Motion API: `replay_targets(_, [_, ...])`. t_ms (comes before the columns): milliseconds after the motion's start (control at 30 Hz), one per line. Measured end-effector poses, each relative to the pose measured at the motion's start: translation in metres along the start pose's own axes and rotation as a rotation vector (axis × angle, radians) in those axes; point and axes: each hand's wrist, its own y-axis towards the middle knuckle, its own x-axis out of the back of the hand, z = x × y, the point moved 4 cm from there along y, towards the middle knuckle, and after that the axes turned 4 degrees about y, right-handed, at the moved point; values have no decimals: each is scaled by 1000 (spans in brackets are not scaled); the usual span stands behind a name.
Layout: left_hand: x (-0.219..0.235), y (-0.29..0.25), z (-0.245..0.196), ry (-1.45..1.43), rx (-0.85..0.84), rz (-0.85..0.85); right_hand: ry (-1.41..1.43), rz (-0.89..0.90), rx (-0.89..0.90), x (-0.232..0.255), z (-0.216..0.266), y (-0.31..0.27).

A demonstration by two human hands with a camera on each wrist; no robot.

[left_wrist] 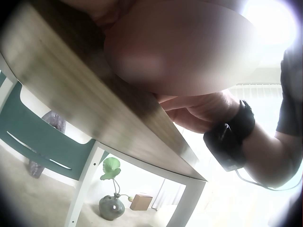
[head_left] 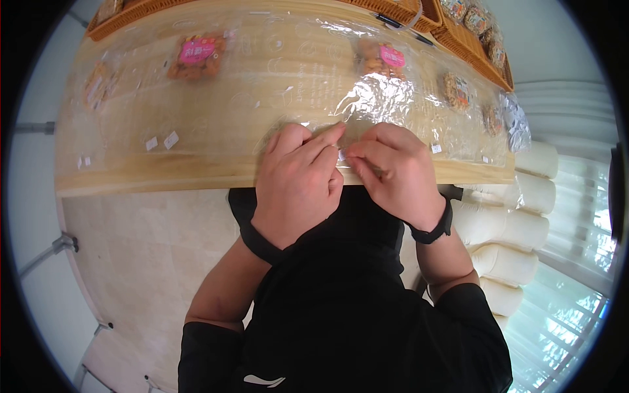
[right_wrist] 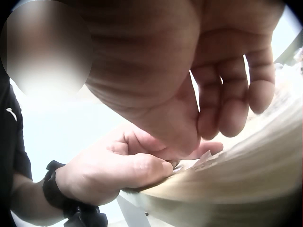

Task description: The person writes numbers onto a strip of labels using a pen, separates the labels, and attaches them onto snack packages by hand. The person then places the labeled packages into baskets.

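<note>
left hand (head_left: 296, 183) + right hand (head_left: 393, 171): both pinching small white sticker (head_left: 342, 155) | pink snack-pack labels (head_left: 196, 50): writing unreadable

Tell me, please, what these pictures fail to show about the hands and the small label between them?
- Label: head view, too small to read; fingers cover most of it.
- Left hand: left wrist view, a blurred mass fills the frame, grip hidden.
- Right hand: right wrist view, its palm blocks the fingertips' contact.
- Snack packs: head view, print too small under glare from the clear film.
</note>
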Motion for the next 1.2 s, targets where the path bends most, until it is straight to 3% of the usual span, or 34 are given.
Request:
replay_targets(133, [0, 0, 0, 15, -18, 4, -123, 55, 154, -3, 3, 4])
replay_targets(533, [2, 1, -1, -5, 4, -10, -299, 220, 309, -4, 18, 19])
replay_targets(1200, [0, 1, 1, -30, 9, -25, -208, 348, 240, -6, 16, 31])
